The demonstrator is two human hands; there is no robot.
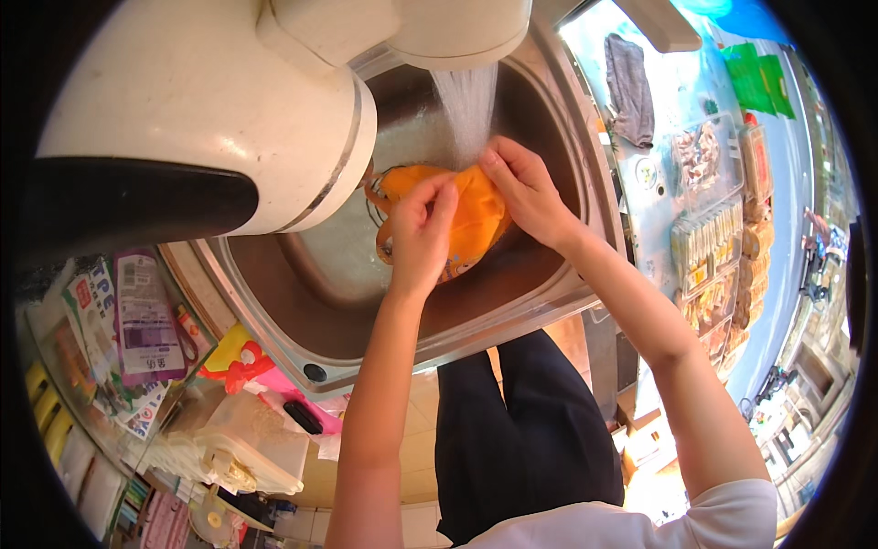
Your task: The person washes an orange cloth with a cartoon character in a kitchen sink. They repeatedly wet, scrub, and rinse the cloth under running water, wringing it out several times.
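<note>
Both of my hands grip an orange cloth item [478, 206], perhaps a small fabric bag with a printed pattern on its lower edge. My left hand [423, 223] pinches it at the near left side. At the upper right, my right hand [521, 185] holds its edge between thumb and fingers. Water [468, 103] streams from a white tap head [463, 34] and falls beside my right fingertips at the cloth's top edge. Below the cloth lies the stainless steel sink basin [329, 250]. A thin dark cord or loop shows at the cloth's left side.
A large white appliance-like body [206, 117] covers the sink's upper left. Left of the sink are printed packets [147, 316], a red-and-pink plastic bag [250, 367] and a clear plastic container [254, 439]. To the right, a counter carries a grey cloth [629, 89] and several clear food boxes [706, 240].
</note>
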